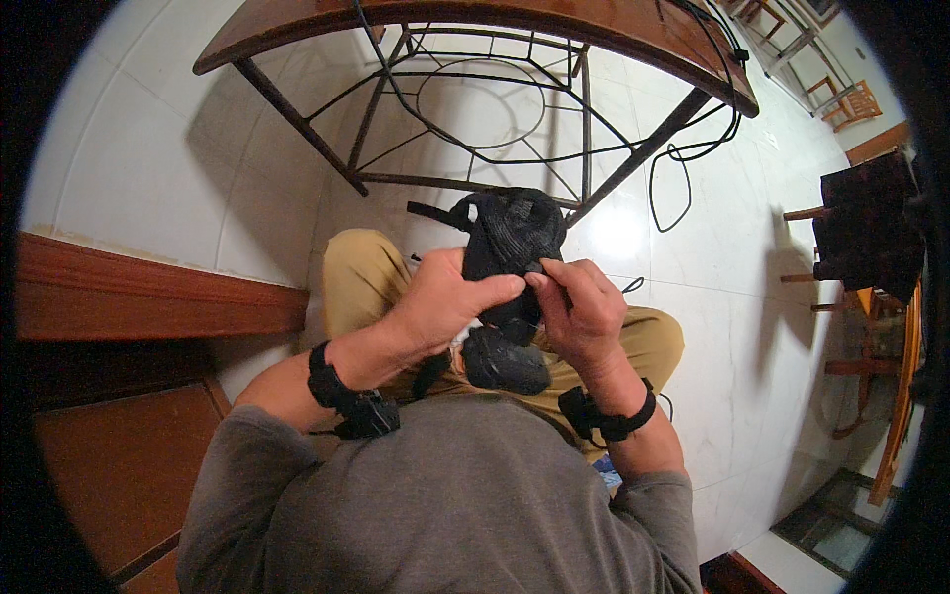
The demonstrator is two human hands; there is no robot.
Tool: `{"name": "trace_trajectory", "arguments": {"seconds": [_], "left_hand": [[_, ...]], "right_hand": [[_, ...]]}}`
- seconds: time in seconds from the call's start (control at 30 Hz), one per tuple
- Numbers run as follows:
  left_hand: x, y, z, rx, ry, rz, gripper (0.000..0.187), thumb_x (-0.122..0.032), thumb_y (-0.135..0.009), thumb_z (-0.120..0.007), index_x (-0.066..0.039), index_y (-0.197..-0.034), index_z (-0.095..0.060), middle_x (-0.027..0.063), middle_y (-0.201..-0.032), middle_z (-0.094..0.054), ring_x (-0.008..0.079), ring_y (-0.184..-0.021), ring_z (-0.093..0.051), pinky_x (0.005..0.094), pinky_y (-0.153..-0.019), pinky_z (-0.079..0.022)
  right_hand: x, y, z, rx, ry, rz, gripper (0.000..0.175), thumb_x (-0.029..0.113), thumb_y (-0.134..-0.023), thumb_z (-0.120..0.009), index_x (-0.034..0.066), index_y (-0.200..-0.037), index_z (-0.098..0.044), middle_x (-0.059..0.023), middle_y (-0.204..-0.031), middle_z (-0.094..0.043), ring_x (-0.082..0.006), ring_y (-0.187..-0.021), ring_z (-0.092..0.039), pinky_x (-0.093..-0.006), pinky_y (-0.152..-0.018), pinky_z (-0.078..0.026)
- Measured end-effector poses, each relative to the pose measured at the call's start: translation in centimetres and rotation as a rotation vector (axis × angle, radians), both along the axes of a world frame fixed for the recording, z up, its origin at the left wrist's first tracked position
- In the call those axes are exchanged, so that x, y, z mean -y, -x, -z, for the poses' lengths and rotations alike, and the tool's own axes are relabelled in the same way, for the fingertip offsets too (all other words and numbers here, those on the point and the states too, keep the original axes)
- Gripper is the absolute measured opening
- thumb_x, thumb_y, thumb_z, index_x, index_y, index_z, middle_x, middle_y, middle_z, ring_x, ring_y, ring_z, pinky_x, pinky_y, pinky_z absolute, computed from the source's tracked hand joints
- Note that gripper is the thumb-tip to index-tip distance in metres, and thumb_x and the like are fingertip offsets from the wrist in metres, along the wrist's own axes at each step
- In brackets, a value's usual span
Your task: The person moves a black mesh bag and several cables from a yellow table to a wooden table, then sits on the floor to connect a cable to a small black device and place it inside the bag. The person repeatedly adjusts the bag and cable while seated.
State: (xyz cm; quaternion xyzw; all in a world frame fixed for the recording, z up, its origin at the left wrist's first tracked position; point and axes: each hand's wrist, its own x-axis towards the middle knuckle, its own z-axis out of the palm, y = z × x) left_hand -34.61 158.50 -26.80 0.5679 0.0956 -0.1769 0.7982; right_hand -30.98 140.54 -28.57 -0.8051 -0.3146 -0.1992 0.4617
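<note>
Between my knees is a black mesh fabric bag [512, 223], with a strap [438, 214] sticking out to its left. My left hand [445, 289] grips the bag's left side, its thumb lying across the front and its other fingers hidden behind. At the right edge my right hand [582, 308] pinches a small dark piece [533, 267] of the bag between thumb and fingertips. Just below, near my lap, sits a dark rounded pouch-like object [508, 361]; whether it joins the bag cannot be told.
A wooden table [475, 11] with a dark metal frame [356, 178] stands ahead. Black cables [672, 185] hang from its right end. A wooden ledge [163, 289] is close on my left. To the right is a chair draped in dark cloth [868, 223]. White tiles [720, 319] cover the floor.
</note>
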Motion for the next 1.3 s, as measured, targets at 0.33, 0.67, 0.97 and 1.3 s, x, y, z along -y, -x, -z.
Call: {"name": "trace_trajectory", "arguments": {"seconds": [0.33,0.67,0.97,1.3], "left_hand": [[-0.1,-0.8,1.1,0.244,-0.197,-0.066,0.018,-0.009,-0.09,-0.063,-0.001,-0.105,-0.064,0.0004,-0.093,-0.065,0.0085,-0.077,-0.059,0.0236,-0.066,-0.05],[-0.1,-0.8,2.9,0.137,-0.026,-0.03,0.016,-0.013,-0.091,-0.062,-0.001,-0.102,-0.065,-0.0005,-0.091,-0.065,0.0061,-0.074,-0.057,0.0226,-0.064,-0.048],[-1.0,-1.5,2.6,0.109,0.12,-0.132,0.02,-0.009,-0.092,-0.059,-0.001,-0.11,-0.061,0.0033,-0.096,-0.066,0.0112,-0.083,-0.063,0.0273,-0.074,-0.054],[-0.2,-0.7,2.3,0.124,-0.133,0.014,0.017,-0.016,-0.09,-0.064,-0.001,-0.098,-0.066,-0.0005,-0.08,-0.064,0.0064,-0.067,-0.057,0.0234,-0.058,-0.048]], "right_hand": [[-0.7,-0.5,0.1,-0.065,-0.054,-0.071,0.019,-0.001,-0.08,-0.07,-0.0012,-0.099,-0.065,-0.0106,-0.074,-0.06,-0.0184,-0.059,-0.056,-0.026,-0.056,-0.046],[-1.0,0.5,0.0,-0.602,-0.248,0.013,0.012,0.008,-0.081,-0.073,0.001,-0.087,-0.066,-0.0074,-0.074,-0.066,-0.0118,-0.066,-0.061,-0.0256,-0.06,-0.049],[1.0,-1.4,0.6,-0.369,0.056,-0.113,0.015,0.005,-0.078,-0.073,0.0021,-0.091,-0.067,-0.0121,-0.083,-0.066,-0.0245,-0.072,-0.066,-0.0309,-0.063,-0.051],[0.9,-1.9,0.1,-0.653,0.116,-0.098,0.016,0.014,-0.083,-0.07,-0.0009,-0.088,-0.067,-0.0148,-0.069,-0.065,-0.0213,-0.058,-0.061,-0.0318,-0.055,-0.048]]}}
